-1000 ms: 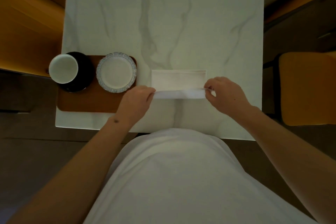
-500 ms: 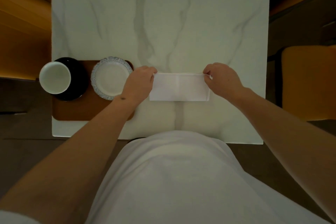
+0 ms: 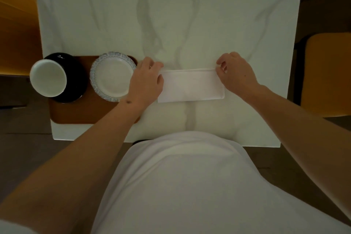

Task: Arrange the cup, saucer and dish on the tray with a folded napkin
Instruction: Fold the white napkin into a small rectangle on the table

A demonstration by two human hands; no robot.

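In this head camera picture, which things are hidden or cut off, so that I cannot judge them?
- tray: its near right corner is covered by the left forearm; its left end runs under the saucer.
- saucer: the cup hides most of it.
- napkin: the left hand and right hand cover its far corners; the number of layers is unclear.
- table: its far edge is cut off by the frame.

One view only, head-worn and wide-angle, looking steeply down from above the person's torso. It faces forward across the marble table (image 3: 190, 15), whose near edge lies just below mid-frame; the far edge is cut off at the top. Both forearms enter from the lower corners. Straight edges bow near the borders. A yellow chair (image 3: 326, 74) sits at the right margin. No second view to compare
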